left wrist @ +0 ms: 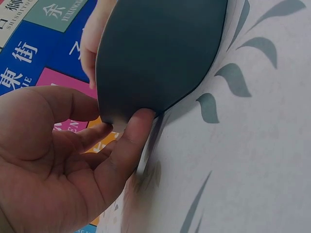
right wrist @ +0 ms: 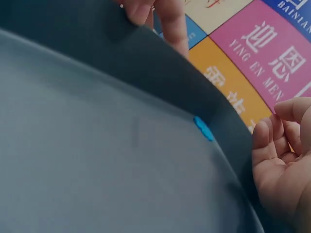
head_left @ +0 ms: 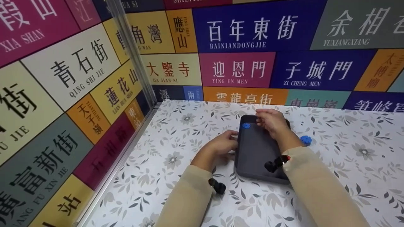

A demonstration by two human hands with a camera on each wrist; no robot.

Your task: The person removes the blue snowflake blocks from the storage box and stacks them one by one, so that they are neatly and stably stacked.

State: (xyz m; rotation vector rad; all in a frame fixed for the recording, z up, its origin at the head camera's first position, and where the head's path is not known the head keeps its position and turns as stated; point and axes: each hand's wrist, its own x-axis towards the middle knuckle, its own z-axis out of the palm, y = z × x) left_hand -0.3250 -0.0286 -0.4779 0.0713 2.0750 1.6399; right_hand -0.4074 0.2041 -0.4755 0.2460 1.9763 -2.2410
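A dark grey rectangular tray [head_left: 257, 151] with a raised rim lies on the table. Inside its far left corner is a small blue flower-shaped piece [head_left: 246, 125], visible too in the right wrist view as a blue piece [right wrist: 203, 128] by the wall. My left hand [head_left: 222, 145] pinches the tray's left rim; its thumb [left wrist: 141, 121] presses the outer side in the left wrist view. Over the far rim hovers my right hand [head_left: 273, 124], fingers loosely bent, with nothing visible in them. Another blue piece [head_left: 305, 140] sits on the table beside my right wrist.
The table [head_left: 334, 164] has a white cover with a grey leaf print. Panels with large printed characters rise behind it as a back wall [head_left: 236, 67] and at the left as a side wall [head_left: 72, 104]. Black wrist devices [head_left: 217, 186] sit on both sleeves.
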